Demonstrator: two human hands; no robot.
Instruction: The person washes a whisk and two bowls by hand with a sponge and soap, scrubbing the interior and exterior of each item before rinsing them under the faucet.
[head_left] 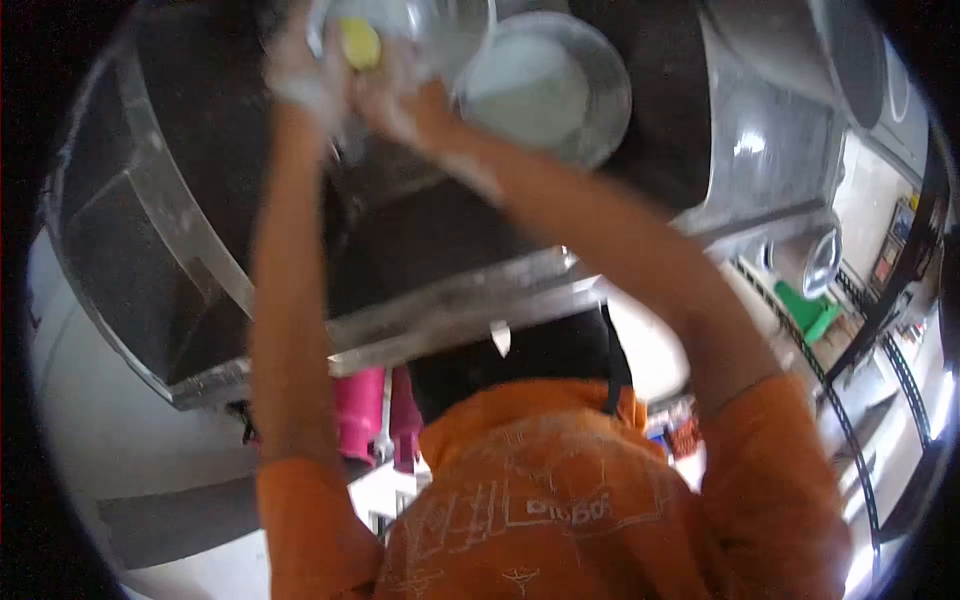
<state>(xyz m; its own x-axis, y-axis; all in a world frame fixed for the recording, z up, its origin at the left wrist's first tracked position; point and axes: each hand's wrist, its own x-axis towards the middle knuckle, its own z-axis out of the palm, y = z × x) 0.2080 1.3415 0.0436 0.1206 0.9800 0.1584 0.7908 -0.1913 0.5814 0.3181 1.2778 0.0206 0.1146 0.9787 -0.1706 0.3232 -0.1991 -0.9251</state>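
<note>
My left hand (300, 65), wet with foam and smeared by motion, is at the near left edge of a shiny metal bowl (425, 18), and its fingers cannot be made out. Close beside it, my right hand (392, 88) has its fingers around a small yellow sponge-like piece (361, 43), in front of the bowl. White suds cover both hands and run onto the right forearm. Just to the right, a round metal basin (612, 95) holds cloudy whitish liquid. The top edge of the view cuts off part of the bowl.
A dark sink (400, 245) with a metal front rim (470, 305) lies under my forearms. Large metal vessels (770, 150) stand at the right. Pink items (360, 410) show below the rim, and a green object (805, 310) is near a rack at the right.
</note>
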